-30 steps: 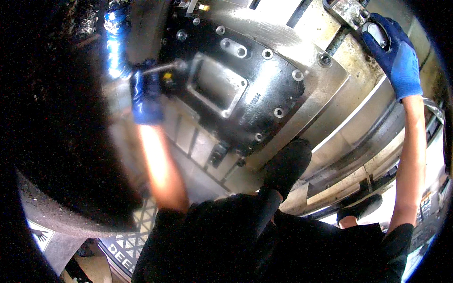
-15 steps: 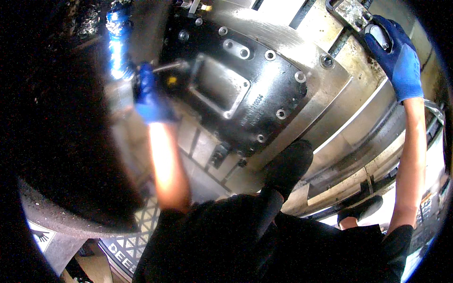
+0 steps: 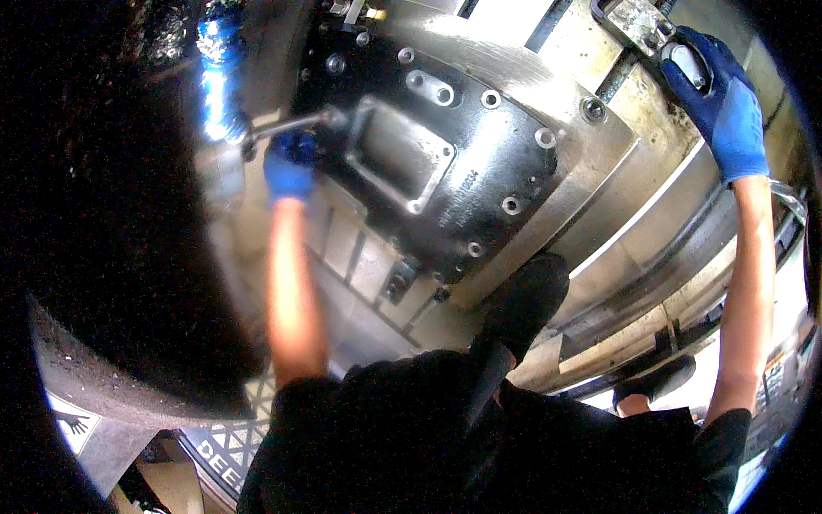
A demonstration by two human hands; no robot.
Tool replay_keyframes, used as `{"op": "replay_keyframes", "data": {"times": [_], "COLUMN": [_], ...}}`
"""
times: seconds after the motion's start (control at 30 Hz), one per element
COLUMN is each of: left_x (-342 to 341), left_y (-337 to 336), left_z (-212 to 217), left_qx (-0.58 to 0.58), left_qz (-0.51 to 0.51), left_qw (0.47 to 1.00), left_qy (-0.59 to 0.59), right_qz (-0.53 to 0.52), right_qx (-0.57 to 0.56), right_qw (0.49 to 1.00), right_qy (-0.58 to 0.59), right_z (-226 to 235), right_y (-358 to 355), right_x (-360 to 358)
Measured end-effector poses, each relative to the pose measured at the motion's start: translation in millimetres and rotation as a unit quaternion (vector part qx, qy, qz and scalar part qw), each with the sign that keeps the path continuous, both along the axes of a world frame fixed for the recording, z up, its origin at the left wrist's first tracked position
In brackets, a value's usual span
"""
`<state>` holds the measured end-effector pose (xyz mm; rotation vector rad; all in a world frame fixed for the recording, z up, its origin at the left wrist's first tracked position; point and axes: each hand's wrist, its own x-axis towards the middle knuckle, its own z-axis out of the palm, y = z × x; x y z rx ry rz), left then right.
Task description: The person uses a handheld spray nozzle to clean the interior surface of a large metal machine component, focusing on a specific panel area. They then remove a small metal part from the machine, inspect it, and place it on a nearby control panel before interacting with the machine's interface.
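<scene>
The slotted metal bed (image 3: 582,38) spans the work area; its pale surface is stained at upper right. A dark, curved machine body (image 3: 111,214) occupies the left side. A bright steel base (image 3: 591,150) lies on the bed and carries the black plate (image 3: 488,158), which is glossy, has ringed bolt holes, and bears a raised rectangular frame (image 3: 419,203). The right hand (image 3: 723,111), gloved in blue, has its fingers curled around a rounded metal piece (image 3: 685,64) at upper right. The left hand (image 3: 291,163), also gloved, is blurred just below a slender, silvery rod (image 3: 295,124) left of the frame; whether its fingers grip cannot be determined.
</scene>
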<state>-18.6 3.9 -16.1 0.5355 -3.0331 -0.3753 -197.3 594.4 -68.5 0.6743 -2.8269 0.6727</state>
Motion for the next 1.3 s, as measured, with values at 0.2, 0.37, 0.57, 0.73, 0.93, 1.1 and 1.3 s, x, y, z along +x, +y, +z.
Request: {"op": "replay_keyframes", "data": {"times": [0.2, 0.37, 0.57, 0.73, 0.93, 1.1, 1.3], "left_x": [-4, -15, -8, 16, 100, 82, 18], "left_y": [-34, -39, -24, 43, 84, 117, 97], "left_z": [-5, 2, 12, 21, 19, 27, 86], "left_qx": [0.039, 0.069, -0.144, -0.037, 0.052, 0.050, 0.281], "left_qz": [0.006, 0.002, -0.064, 0.001, 0.088, 0.063, 0.089], "left_qw": [0.998, 0.988, 0.981, 0.999, 0.995, 0.995, 0.941], "left_qy": [-0.048, -0.136, -0.114, -0.015, -0.020, -0.065, 0.165], "right_qz": [0.000, 0.007, 0.000, -0.007, 0.005, 0.000, 0.024], "right_qx": [-0.013, -0.006, -0.015, 0.019, -0.010, -0.007, -0.027], "right_qw": [1.000, 1.000, 1.000, 1.000, 1.000, 1.000, 0.999], "right_qy": [-0.004, -0.006, -0.015, 0.010, -0.002, 0.012, 0.007], "right_z": [3, 7, 7, -10, 4, -7, -5], "right_y": [-3, -2, -5, 9, -5, 6, -6], "right_x": [0, 1, 2, -2, -1, -2, -7]}}
